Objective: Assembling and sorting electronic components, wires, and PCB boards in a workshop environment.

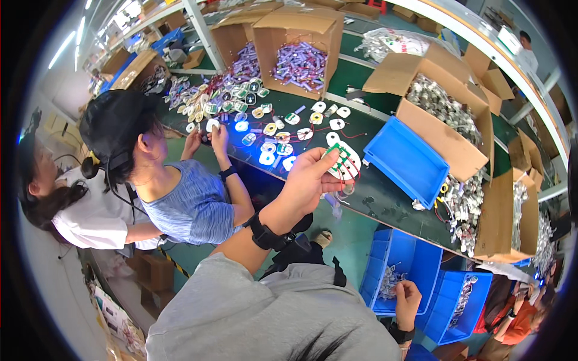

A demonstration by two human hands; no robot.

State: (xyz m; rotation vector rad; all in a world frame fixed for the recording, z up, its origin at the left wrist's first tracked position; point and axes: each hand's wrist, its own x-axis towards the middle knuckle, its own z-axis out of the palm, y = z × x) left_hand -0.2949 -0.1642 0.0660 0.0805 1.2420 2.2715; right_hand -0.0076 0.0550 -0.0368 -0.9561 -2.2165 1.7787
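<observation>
My left hand (312,175) is raised over the bench edge, its thumb and fingers closed on a white disc-shaped part with a green circuit board (342,161). Thin red wires trail from the board beside my fingertips. Down by a blue bin (416,260), my right hand (407,302) has its fingers curled together; what they hold, if anything, is too small to make out. Behind those fingers, small silver wired parts (390,281) lie in the bin. Similar white discs (304,133) are spread over the dark green bench (376,201) to the left of my raised hand.
An empty-looking blue tray (406,161) leans by a carton of metal parts (442,108). Cartons of purple cylinders (299,67) stand at the back. Loose motor-like parts (466,210) pile up at right. A co-worker (186,198) handles a disc at my left; another blue bin (460,301) stands low right.
</observation>
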